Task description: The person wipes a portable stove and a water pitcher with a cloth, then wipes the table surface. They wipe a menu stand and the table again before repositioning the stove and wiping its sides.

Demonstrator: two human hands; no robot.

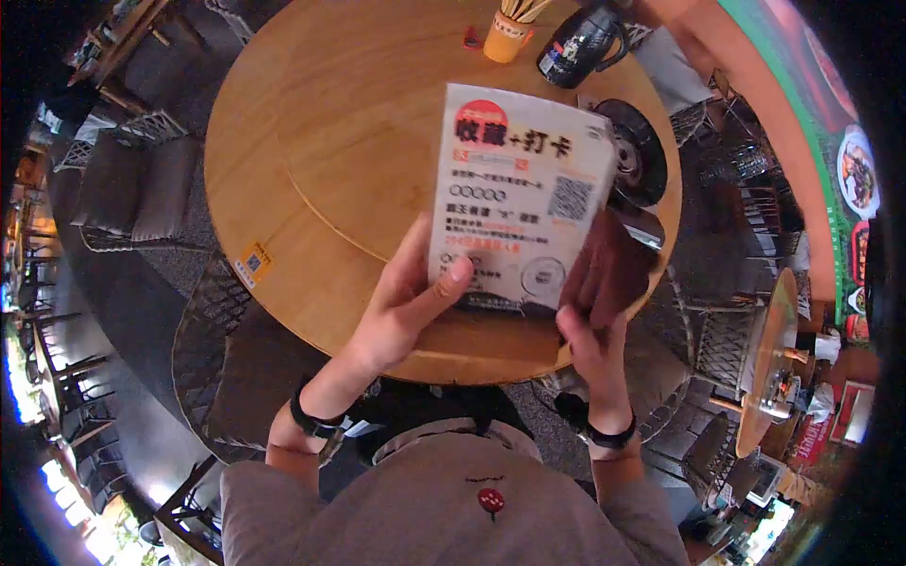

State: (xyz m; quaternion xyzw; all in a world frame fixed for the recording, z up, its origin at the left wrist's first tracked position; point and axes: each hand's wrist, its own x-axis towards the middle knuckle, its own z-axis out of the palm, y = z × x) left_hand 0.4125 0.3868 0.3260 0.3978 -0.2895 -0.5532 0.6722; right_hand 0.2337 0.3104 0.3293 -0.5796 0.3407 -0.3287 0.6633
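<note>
A white printed sign [500, 222] with Chinese lettering and a QR code is held up over the round table, slightly tilted. My left hand [401, 302] grips its lower left edge, thumb across the printed front. At the sign's lower right, my right hand [596, 349] is closed on a dark reddish-brown cloth [615, 269], which lies along the sign's right edge. Most of the right fingers are hidden beneath the cloth. A brown wood-coloured base [500, 338] shows just below the sign.
On the wooden table [311, 123] stand an orange cup of chopsticks [508, 38] and a black jug [580, 45] at the far side. Black dishes [646, 156] sit at the right. A small sticker [253, 264] marks the left rim. Cushioned chairs [142, 189] surround the table.
</note>
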